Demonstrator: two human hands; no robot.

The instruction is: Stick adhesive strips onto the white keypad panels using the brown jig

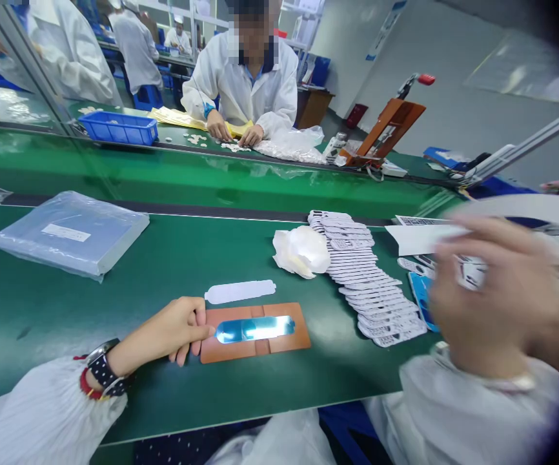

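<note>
My left hand (187, 329) is closed on the left end of an orange-brown plate (286, 339) lying on the green table. Its thumb tip reaches the left end of a shiny blue strip (255, 329) set in that plate. Just behind the plate lies a white strip (241, 292) of similar outline. Over on the right, my right hand (497, 290) is raised and smeared by motion. A white sheet (417, 239) is close to its fingertips; whether they grip it is not clear. Beneath and beside this hand are a blue item (422, 297) and printed pieces.
A long overlapping row of white printed strips (361, 278) runs beside crumpled white paper (303, 250). At left lies a plastic-wrapped pack (73, 229). Across the green divider, a co-worker (245, 84) handles small pale pieces near a blue basket (119, 128) and a brown clamp fixture (381, 132).
</note>
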